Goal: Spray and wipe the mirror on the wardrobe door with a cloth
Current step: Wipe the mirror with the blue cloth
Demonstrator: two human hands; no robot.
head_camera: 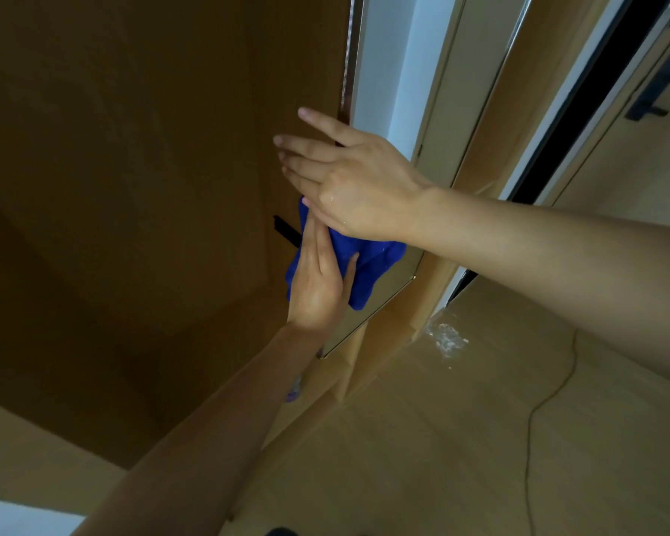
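The mirror is a tall pane with a chrome edge on the wardrobe door, seen at a steep angle. A blue cloth lies against its lower part. My left hand comes up from the lower left and presses the cloth with straight fingers, thumb spread over the fabric. Just above it, my right hand reaches in from the right. Its fingers are straight and spread across the door's edge, and its heel overlaps the top of the cloth. No spray bottle is plainly visible.
A black handle sticks out of the brown door face beside the cloth. A small purplish object shows behind my left forearm. On the wooden floor are a white smear and a thin cable. A door with a dark handle stands at right.
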